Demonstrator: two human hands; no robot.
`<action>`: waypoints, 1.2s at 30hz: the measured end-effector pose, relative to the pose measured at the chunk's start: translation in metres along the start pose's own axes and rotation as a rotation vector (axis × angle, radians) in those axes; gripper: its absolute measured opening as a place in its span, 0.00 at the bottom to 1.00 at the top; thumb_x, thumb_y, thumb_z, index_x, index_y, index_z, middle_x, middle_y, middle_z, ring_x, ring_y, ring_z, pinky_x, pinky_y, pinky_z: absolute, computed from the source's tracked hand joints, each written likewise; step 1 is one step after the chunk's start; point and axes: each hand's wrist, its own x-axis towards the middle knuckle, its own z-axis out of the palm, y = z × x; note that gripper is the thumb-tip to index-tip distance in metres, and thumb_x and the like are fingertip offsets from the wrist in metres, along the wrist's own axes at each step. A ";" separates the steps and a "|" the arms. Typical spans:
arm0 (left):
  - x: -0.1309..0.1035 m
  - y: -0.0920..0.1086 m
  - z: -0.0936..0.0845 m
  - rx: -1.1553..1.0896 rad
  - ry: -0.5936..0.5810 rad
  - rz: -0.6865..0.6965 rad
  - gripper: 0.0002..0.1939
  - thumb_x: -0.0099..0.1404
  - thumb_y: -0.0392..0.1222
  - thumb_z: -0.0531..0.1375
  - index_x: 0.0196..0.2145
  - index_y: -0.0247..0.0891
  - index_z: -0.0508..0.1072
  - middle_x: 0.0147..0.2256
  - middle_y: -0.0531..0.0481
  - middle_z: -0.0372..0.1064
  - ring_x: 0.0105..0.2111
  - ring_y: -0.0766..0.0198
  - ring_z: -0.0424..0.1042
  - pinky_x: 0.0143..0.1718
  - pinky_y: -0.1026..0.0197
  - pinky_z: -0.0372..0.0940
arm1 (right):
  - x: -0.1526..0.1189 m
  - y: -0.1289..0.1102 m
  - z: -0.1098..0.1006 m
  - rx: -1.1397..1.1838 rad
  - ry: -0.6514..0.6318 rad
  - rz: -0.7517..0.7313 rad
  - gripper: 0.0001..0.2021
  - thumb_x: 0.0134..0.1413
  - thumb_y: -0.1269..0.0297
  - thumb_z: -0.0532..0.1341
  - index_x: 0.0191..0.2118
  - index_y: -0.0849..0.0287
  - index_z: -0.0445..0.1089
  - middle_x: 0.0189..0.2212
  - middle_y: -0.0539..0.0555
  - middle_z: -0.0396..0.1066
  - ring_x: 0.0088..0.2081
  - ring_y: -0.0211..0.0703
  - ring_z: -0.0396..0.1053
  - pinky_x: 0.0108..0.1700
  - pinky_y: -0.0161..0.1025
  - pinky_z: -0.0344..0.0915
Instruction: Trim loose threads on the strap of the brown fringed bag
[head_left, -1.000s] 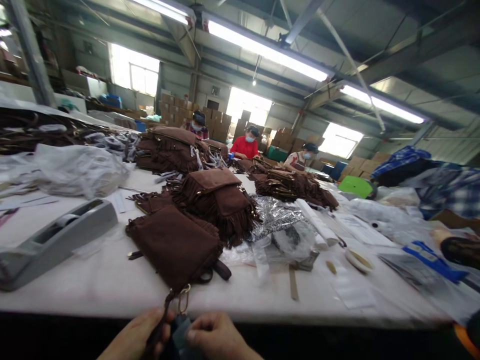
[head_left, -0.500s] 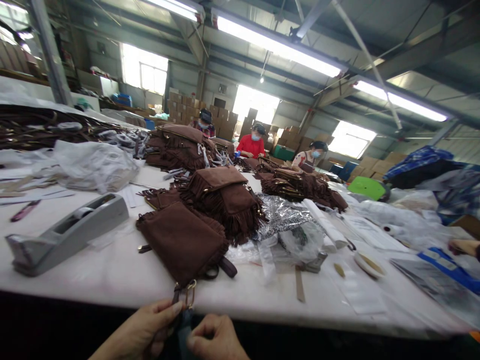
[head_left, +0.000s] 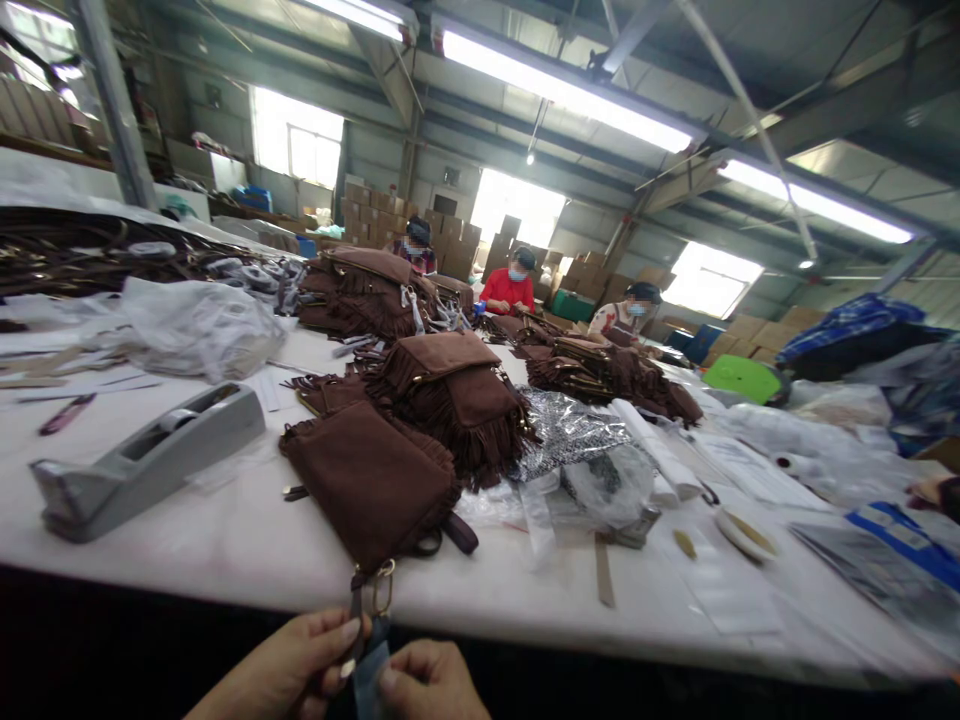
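Note:
A brown fringed bag (head_left: 371, 480) lies flat near the table's front edge, one corner pointing toward me. From that corner hang a narrow brown strap (head_left: 357, 605) and a gold clasp (head_left: 384, 588). Just off the edge, my left hand (head_left: 300, 655) pinches the brown strap between thumb and fingers; a small shiny tip shows below the thumb. Close beside it, my right hand (head_left: 435, 680) is closed on a blue-grey strip (head_left: 370, 678) that hangs under the clasp. The strip's lower end is out of frame.
Behind the bag are piled more brown fringed bags (head_left: 457, 385). A grey tape dispenser (head_left: 150, 460) stands at left, near crumpled clear plastic (head_left: 199, 325). To the right lie patterned wrapping (head_left: 570, 430) and a tape roll (head_left: 746, 535). Several people work across the table; another's hand shows at far right.
My left hand has slid slightly down the brown strap, uncovering more of it and the shiny tip. My right hand has shifted slightly along the blue-grey strip. The view has shifted a little.

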 end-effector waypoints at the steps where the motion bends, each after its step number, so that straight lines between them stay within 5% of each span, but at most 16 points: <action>1: 0.000 0.000 0.001 0.031 0.013 0.011 0.27 0.46 0.58 0.74 0.34 0.32 0.76 0.19 0.58 0.53 0.18 0.77 0.44 0.17 0.72 0.36 | 0.001 0.000 0.000 0.012 -0.023 0.007 0.14 0.43 0.56 0.68 0.30 0.64 0.78 0.23 0.51 0.70 0.25 0.36 0.62 0.29 0.33 0.57; 15: 0.007 -0.008 0.001 0.158 0.106 0.072 0.29 0.48 0.63 0.71 0.32 0.32 0.73 0.19 0.58 0.54 0.17 0.76 0.44 0.19 0.69 0.35 | 0.000 -0.008 0.004 -0.092 0.058 -0.079 0.13 0.45 0.56 0.68 0.26 0.62 0.75 0.23 0.51 0.71 0.28 0.40 0.66 0.33 0.34 0.63; 24: -0.001 -0.003 0.007 0.199 0.146 0.077 0.31 0.44 0.62 0.73 0.32 0.31 0.76 0.21 0.55 0.58 0.20 0.74 0.54 0.21 0.73 0.49 | 0.011 -0.045 0.023 -0.033 -0.020 -0.121 0.15 0.47 0.55 0.67 0.23 0.64 0.74 0.19 0.51 0.68 0.24 0.37 0.64 0.29 0.33 0.61; 36: -0.006 -0.003 0.005 0.090 0.155 0.030 0.28 0.44 0.58 0.75 0.34 0.33 0.76 0.22 0.55 0.62 0.21 0.73 0.58 0.21 0.74 0.53 | 0.017 -0.035 0.023 -0.081 0.033 -0.114 0.09 0.44 0.65 0.66 0.21 0.65 0.74 0.19 0.50 0.67 0.24 0.35 0.62 0.29 0.33 0.58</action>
